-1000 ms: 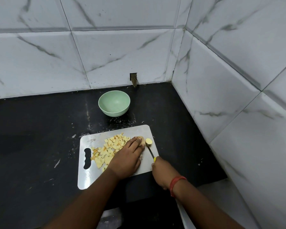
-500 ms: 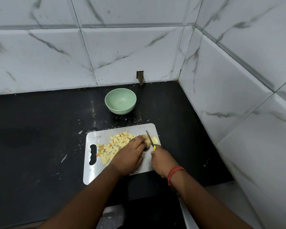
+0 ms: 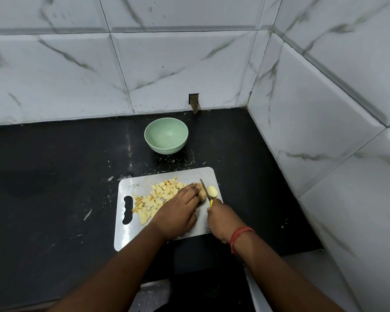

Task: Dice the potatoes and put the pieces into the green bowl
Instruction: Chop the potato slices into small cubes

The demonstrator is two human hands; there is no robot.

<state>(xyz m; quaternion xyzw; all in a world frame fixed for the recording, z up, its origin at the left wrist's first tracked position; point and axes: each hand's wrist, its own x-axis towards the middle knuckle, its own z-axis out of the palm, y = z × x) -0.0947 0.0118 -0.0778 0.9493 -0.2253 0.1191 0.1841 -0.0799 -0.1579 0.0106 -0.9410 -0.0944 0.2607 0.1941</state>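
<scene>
The right hand (image 3: 221,218) grips the knife (image 3: 205,189), blade running straight ahead. The potato (image 3: 202,192) touches the blade's left side, pinned under the left hand (image 3: 178,212); a smooth pale slice (image 3: 212,191) lies right. Matte diced pieces (image 3: 158,197) heap further left on the steel board (image 3: 131,235). Beyond, the green bowl (image 3: 166,135) stands empty.

A home kitchen is indicated. A black stone counter (image 3: 54,176) is set into a corner walled with white marble-patterned tiles (image 3: 167,64). Near the counter's front edge a steel cutting board (image 3: 131,185) is laid, with diced potato (image 3: 158,197) heaped on it. A green bowl (image 3: 166,135) is placed toward the back edge, near the corner.
</scene>
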